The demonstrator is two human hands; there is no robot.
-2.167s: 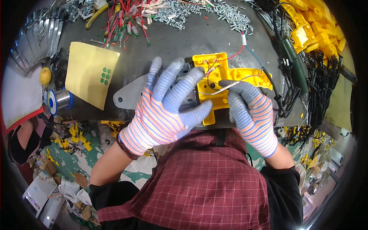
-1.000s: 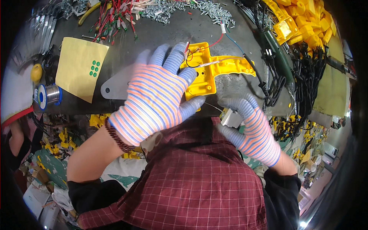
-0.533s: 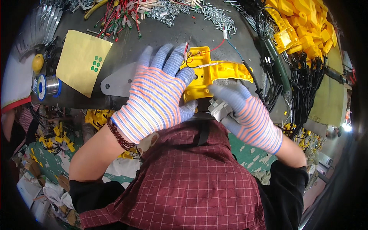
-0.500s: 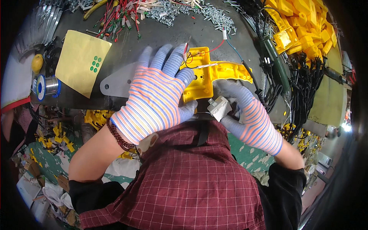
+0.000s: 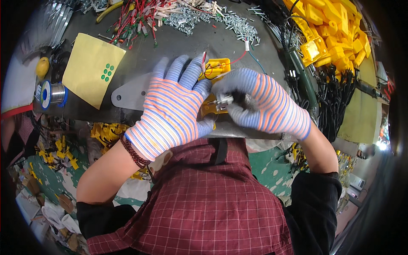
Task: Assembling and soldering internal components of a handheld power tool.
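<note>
In striped knit gloves, both hands work at a yellow plastic housing (image 5: 217, 65), whose middle and handle part are mostly hidden by my right hand. My left hand (image 5: 173, 100) grips the housing's left edge between thumb and fingers; its other fingers stretch beyond. My right hand (image 5: 265, 100) is closed on a small white block with metal tabs (image 5: 224, 101), held just over the near part of the housing. Motion blurs the right fingertips. Thin red and dark wires (image 5: 236, 59) run out of the housing to a white connector (image 5: 247, 45). Left of the housing lies a flat grey metal plate (image 5: 126, 94), partly under my left hand.
A yellow sheet with green dots (image 5: 94, 63) and a solder spool (image 5: 54, 95) lie left. Screws (image 5: 240, 28) and red-wired parts (image 5: 135, 21) are heaped at the back. Yellow housings (image 5: 335, 25), black cords (image 5: 338, 93) and a dark green tool (image 5: 302, 74) sit right.
My right hand has moved left and up, bringing the white block from the near edge to over the housing. The left hand stays nearly still.
</note>
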